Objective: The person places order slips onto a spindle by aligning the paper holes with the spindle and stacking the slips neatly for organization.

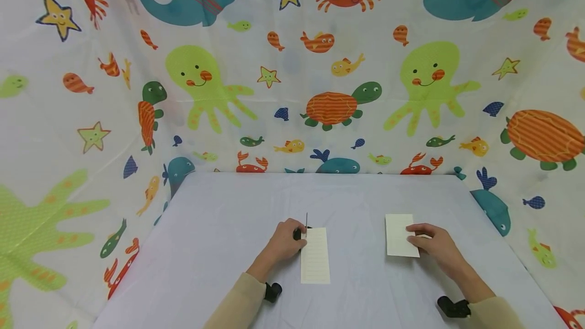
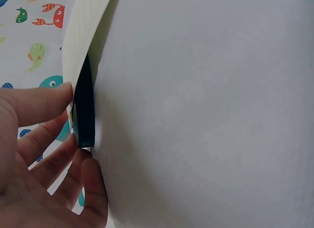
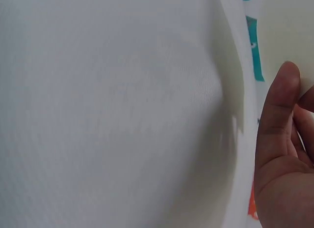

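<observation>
My left hand (image 1: 287, 240) pinches a black binder clip (image 1: 297, 233) at the top left corner of a narrow cream sheet of lined paper (image 1: 315, 258). A thin dark upright piece stands out above that corner. Seen from the left wrist, the clip (image 2: 86, 110) is a dark wedge against the paper (image 2: 83, 36), with the thumb on the paper's edge and the other fingers curled below. To the right, my right hand (image 1: 439, 248) pinches a plain cream sheet of paper (image 1: 396, 235) by its right edge. The right wrist view shows the thumb against that sheet (image 3: 284, 31).
Both sheets are over a table with a white cloth (image 1: 237, 202). A curtain (image 1: 283, 141) printed with sea animals hangs behind it and along both sides. Black wrist mounts (image 1: 273, 292) sit by the beige sleeves (image 1: 239, 301).
</observation>
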A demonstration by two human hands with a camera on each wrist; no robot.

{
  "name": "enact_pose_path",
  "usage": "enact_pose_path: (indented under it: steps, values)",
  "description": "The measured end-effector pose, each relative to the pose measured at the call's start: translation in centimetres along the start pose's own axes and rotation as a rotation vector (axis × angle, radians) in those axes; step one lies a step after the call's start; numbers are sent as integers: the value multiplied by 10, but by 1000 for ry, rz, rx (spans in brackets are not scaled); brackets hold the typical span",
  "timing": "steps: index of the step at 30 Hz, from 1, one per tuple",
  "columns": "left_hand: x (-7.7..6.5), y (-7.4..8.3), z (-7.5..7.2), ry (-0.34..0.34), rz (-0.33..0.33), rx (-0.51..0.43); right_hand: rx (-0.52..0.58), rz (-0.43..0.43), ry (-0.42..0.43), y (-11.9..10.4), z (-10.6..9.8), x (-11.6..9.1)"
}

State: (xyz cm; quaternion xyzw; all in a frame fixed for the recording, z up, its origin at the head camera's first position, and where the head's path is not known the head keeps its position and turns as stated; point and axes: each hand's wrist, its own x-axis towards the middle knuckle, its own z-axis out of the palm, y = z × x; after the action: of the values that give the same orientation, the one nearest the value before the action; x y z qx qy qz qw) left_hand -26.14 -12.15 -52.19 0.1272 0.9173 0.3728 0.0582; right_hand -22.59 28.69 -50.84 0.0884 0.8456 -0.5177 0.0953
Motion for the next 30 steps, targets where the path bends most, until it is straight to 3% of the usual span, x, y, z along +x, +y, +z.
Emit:
enact_pose_path:
  steps: [14, 30]
  values:
    - [0, -2, 1, -6, -6, 5, 77, -62, -4, -17, 28, -5]
    - [3, -5, 4, -5, -7, 12, 169, -66, 4, -32, 52, -15]
